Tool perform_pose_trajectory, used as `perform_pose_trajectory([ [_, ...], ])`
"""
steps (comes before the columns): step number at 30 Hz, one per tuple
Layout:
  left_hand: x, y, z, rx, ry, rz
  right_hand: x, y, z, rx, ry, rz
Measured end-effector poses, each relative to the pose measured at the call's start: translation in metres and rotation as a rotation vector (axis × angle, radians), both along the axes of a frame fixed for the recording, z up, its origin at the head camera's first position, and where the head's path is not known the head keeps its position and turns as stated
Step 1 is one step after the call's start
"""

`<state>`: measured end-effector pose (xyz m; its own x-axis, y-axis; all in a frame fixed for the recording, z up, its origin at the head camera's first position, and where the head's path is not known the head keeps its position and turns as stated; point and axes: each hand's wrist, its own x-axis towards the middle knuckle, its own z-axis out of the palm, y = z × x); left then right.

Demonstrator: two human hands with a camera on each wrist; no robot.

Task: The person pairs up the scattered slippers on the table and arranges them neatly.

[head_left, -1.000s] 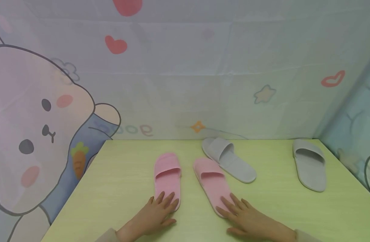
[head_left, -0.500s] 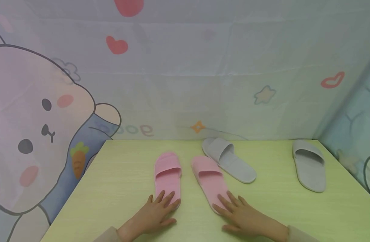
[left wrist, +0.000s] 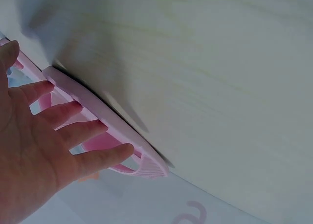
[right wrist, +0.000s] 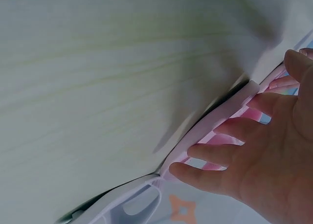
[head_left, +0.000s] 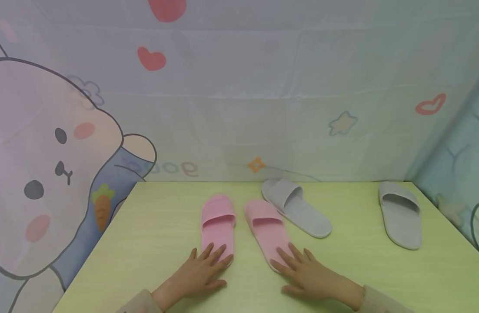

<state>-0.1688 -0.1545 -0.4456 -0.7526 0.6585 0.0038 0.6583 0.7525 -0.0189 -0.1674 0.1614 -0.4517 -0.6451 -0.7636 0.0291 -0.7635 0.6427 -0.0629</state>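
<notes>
Two pink slippers lie on the table with their toes toward the back wall. The left pink slipper (head_left: 217, 224) points nearly straight back; my left hand (head_left: 196, 271) rests its spread fingers on the heel end. The right pink slipper (head_left: 268, 234) is turned, toe to the left, and my right hand (head_left: 311, 274) lays its spread fingers on its heel. In the left wrist view the fingers of the left hand (left wrist: 39, 136) are straight along the slipper. The right wrist view shows the right hand (right wrist: 269, 141) with fingers extended on the other slipper. Neither hand curls around anything.
A grey slipper (head_left: 298, 208) lies slantwise at the back, close against the right pink one. Another grey slipper (head_left: 401, 217) is at the right side of the yellow-green table (head_left: 145, 234). A printed cloth (head_left: 224, 87) hangs behind the table.
The right pink slipper and right hand have slid left and away toward the back, closer to the left pink slipper. The left pink slipper has moved slightly back. The grey slippers have not moved.
</notes>
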Motion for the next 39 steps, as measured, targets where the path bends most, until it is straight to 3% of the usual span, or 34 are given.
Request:
perform_pose_trajectory([
  [15, -0.014, -0.001, -0.001, 0.039, -0.095, 0.041, -0.017, -0.013, 0.004, 0.021, -0.135, -0.07],
  [39, -0.035, -0.006, -0.003, 0.097, -0.195, 0.088, -0.034, -0.035, 0.002, 0.026, -0.141, -0.117],
])
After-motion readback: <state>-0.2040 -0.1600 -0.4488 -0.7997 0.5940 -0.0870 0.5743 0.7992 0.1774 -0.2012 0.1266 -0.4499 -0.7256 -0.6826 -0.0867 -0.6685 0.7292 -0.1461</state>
